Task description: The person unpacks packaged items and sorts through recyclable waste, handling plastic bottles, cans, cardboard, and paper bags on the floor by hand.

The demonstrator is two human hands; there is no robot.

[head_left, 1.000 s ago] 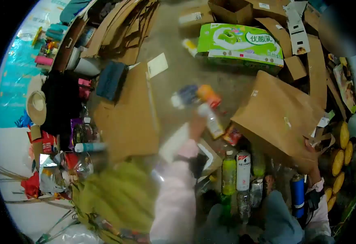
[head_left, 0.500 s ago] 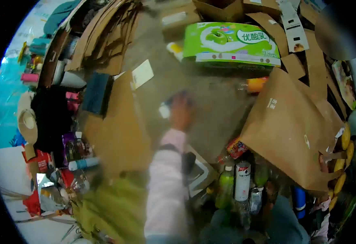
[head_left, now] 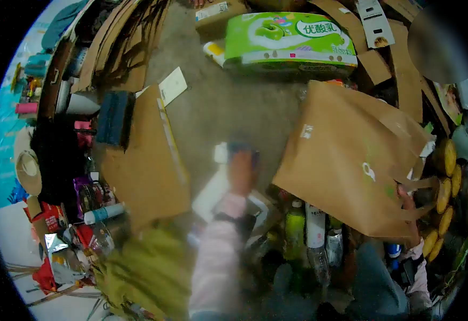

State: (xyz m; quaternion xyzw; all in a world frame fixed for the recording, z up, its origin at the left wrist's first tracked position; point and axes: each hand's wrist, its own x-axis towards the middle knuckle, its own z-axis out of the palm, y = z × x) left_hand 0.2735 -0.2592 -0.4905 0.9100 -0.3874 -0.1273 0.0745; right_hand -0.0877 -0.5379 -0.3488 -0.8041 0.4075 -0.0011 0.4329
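Observation:
My left hand (head_left: 241, 174), blurred by motion, reaches forward over the concrete floor. Its fingers are closed on a dark blue item (head_left: 244, 150) with a white part (head_left: 221, 153); its kind is too smeared to make out. Under the wrist lies a pale flat piece (head_left: 210, 195), also blurred. At the right, my right hand (head_left: 408, 206) is closed at the handle end of a large brown paper bag (head_left: 346, 144). The bag lies tilted, partly covering bottles and other items.
A green drink carton (head_left: 293, 45) stands ahead, beside a yellow-and-white container (head_left: 214, 52). Flattened cardboard (head_left: 148, 160) and a dark blue box (head_left: 115, 119) lie left. Near my knees stand a green bottle (head_left: 295, 224) and a white can (head_left: 316, 227). Olive cloth (head_left: 148, 267) lies front left.
My left hand has come back nearer with the dark blue item. The paper bag has shifted left, covering the orange item and the red packet. My right hand now shows at the bag.

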